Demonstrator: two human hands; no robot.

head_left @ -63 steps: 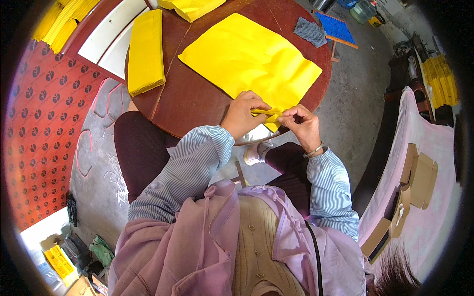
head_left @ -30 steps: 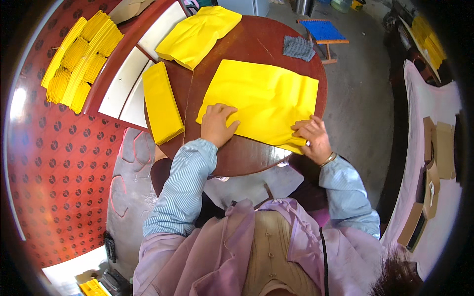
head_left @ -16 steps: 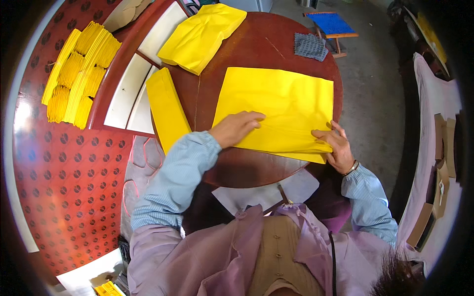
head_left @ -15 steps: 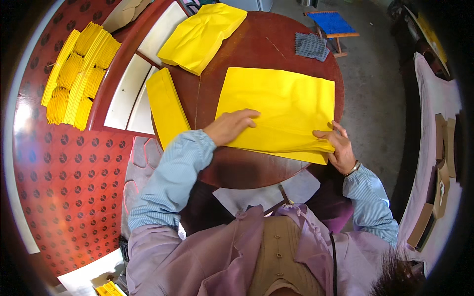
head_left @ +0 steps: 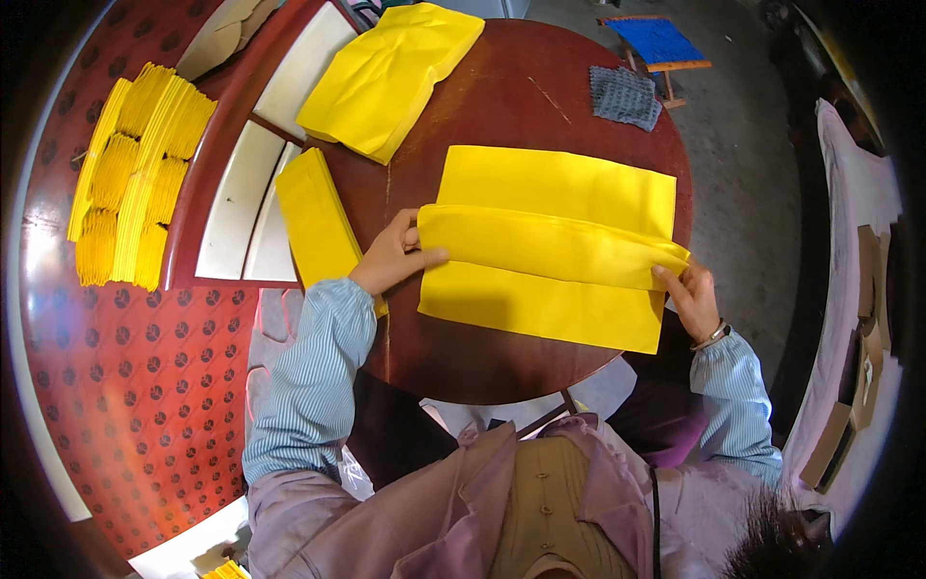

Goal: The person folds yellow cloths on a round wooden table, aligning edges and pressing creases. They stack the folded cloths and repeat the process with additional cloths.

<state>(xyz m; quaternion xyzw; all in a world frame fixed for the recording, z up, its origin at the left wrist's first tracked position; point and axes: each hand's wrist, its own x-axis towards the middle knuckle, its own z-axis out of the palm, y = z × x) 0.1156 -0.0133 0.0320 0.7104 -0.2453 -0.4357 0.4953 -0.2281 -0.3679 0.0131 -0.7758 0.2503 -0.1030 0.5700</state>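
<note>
Well apart, the hands pinch opposite ends of a folded yellow sheet.

We take this for a room in a home, used as a small workshop: the round table, low blue-seated stool and pink drape look domestic, while the yellow sheet, the folded yellow stack and the yellow bundles look like batch handwork. The floor is plain grey.
</note>
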